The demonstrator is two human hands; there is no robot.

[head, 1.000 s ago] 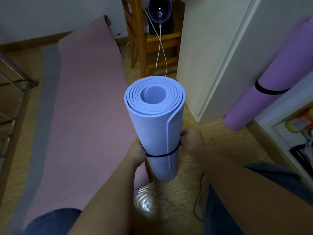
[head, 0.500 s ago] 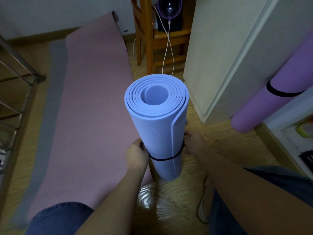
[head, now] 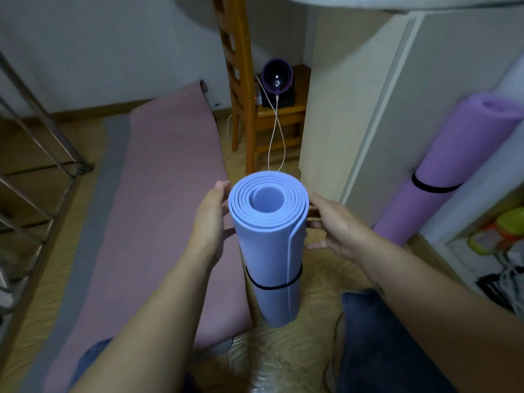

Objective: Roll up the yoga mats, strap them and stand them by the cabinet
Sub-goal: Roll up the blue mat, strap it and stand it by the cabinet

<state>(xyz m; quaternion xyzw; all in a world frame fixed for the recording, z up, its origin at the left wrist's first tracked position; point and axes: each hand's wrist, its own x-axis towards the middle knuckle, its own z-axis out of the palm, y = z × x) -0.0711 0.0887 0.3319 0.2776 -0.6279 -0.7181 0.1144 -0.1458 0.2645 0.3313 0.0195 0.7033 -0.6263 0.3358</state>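
A blue rolled yoga mat (head: 269, 251) stands upright on the wooden floor in front of me, with a black strap (head: 272, 287) around its lower part. My left hand (head: 211, 219) lies against the left side of the roll near its top, fingers fairly straight. My right hand (head: 334, 222) flanks the right side at the same height, fingers extended toward the roll. A pink mat (head: 158, 208) lies unrolled flat on the floor to the left. A purple rolled mat (head: 442, 165) with a black strap leans against the white cabinet (head: 354, 109) at the right.
A wooden chair (head: 241, 95) with a dark device and a white cable stands behind the blue roll. A metal rack (head: 42, 165) runs along the left. An open shelf (head: 499, 236) with coloured items is at the far right. My knees are at the bottom.
Both hands have left the strap on the lower part of the roll and moved up to its top. The strap stays around the roll. The camera has risen and tilted up.
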